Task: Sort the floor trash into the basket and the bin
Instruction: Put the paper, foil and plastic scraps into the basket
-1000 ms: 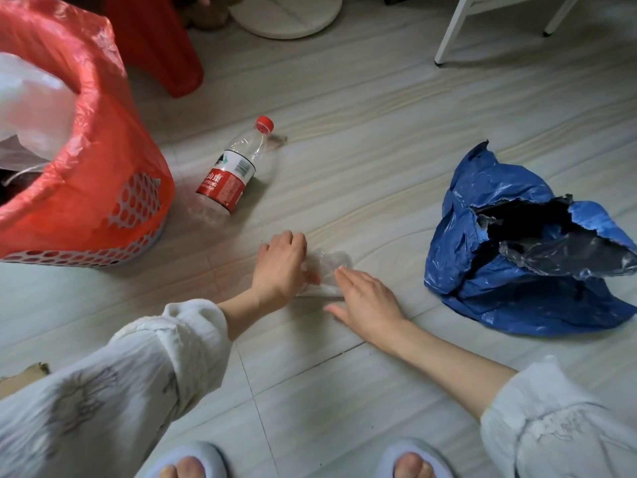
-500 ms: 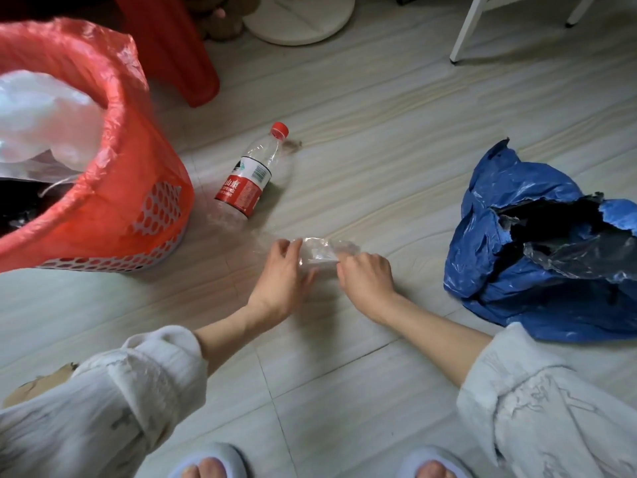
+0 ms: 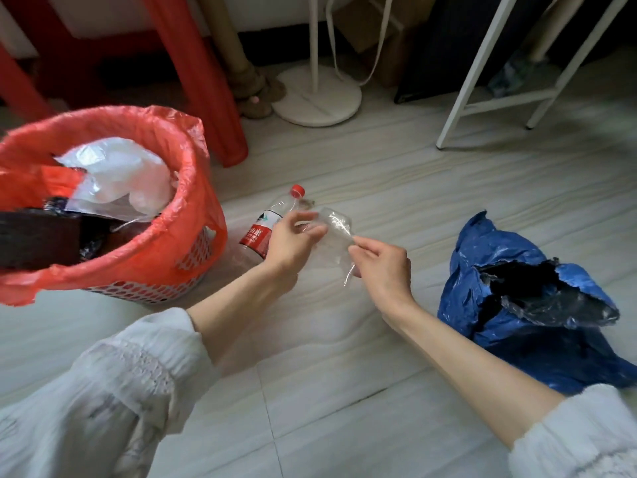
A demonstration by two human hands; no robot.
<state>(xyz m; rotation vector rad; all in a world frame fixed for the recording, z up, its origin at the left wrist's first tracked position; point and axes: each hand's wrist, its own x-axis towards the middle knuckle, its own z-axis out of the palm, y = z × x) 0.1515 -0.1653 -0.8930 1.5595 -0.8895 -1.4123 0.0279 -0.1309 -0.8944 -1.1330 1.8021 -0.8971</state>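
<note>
floor-side red-lined basket [image 3: 193, 250] holds white plastic [image 3: 117, 177] and dark scraps [image 3: 38, 236].

Writing on the bottle label only

The plastic bottle [image 3: 267, 225] lying on the floor carries a red and white label with white Chinese characters on the red band; they are too small and partly hidden to read surely.

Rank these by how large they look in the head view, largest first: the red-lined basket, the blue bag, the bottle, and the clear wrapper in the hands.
1. red-lined basket, though it sits nearest the camera
2. blue bag
3 and 4. bottle and clear wrapper: too close to rank, as the left hand partly hides the bottle.
</note>
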